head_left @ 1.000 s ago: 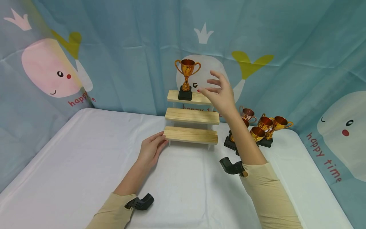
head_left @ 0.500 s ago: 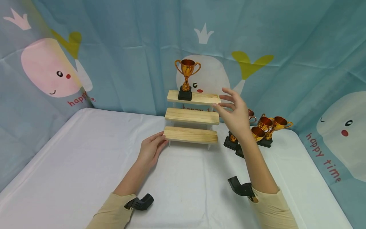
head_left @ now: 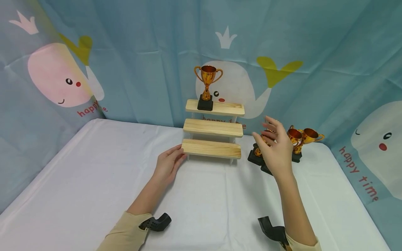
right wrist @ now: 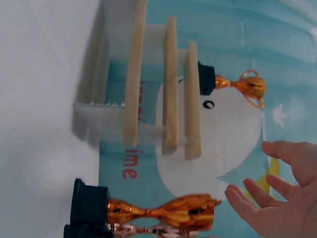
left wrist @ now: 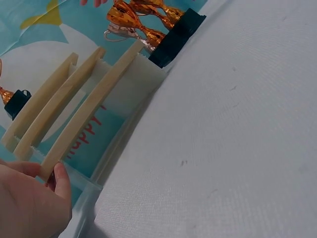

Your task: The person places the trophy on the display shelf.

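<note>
A three-tier display stand (head_left: 211,148) with pale wooden boards and clear side panels stands near the curtain. My left hand (head_left: 167,164) pinches the left end of its lowest board, thumb beneath in the left wrist view. On the top board, toward its left end, stands a gold trophy cup (head_left: 208,75) with two handles and a black base. To the right of the stand, several more trophies (head_left: 309,135) are grouped on the table. Over this group is my right hand (head_left: 277,150), fingers spread and holding nothing, partly hiding them. One rose-coloured trophy (right wrist: 153,230) shows in the right wrist view.
A white cloth covers the table (head_left: 194,209). Behind it hangs a blue curtain (head_left: 141,76) printed with whales and crowns. Black curved mounts (head_left: 157,223) are strapped at both wrists.
My right hand has moved away from the top board, down and right to over the trophy group. The left hand keeps its hold on the lowest board.
</note>
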### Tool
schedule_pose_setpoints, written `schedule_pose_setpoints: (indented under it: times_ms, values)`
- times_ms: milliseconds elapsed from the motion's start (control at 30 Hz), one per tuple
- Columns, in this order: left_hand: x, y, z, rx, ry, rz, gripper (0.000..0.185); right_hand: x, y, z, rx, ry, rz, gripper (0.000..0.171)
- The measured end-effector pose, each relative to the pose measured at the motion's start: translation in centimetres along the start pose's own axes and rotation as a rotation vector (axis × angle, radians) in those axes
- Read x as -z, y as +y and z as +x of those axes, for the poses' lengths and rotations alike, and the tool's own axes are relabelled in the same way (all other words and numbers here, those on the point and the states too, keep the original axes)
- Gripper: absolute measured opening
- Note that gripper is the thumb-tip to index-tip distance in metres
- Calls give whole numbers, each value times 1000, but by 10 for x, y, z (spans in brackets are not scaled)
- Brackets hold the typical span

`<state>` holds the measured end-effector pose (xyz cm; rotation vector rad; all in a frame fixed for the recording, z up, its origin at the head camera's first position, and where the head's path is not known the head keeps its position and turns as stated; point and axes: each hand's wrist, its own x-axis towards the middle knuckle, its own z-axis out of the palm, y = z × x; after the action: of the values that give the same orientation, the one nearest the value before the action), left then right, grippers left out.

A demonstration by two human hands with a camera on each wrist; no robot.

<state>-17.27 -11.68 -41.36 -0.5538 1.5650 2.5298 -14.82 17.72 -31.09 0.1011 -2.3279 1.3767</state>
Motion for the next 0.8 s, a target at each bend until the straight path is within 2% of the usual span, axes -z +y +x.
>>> schedule_pose_setpoints:
  times_ms: [167, 333, 800]
  values:
    - [-1, -1, 0, -3, -1, 7, 46, 11, 3, -9, 9, 88, -69, 56]
    - [-1, -1, 0, -6, 9, 12, 46, 20, 5, -12, -23, 143, -138, 57]
    - [0, -1, 1, -5, 15, 19, 46, 36, 22, -17, -137, 194, -325, 61]
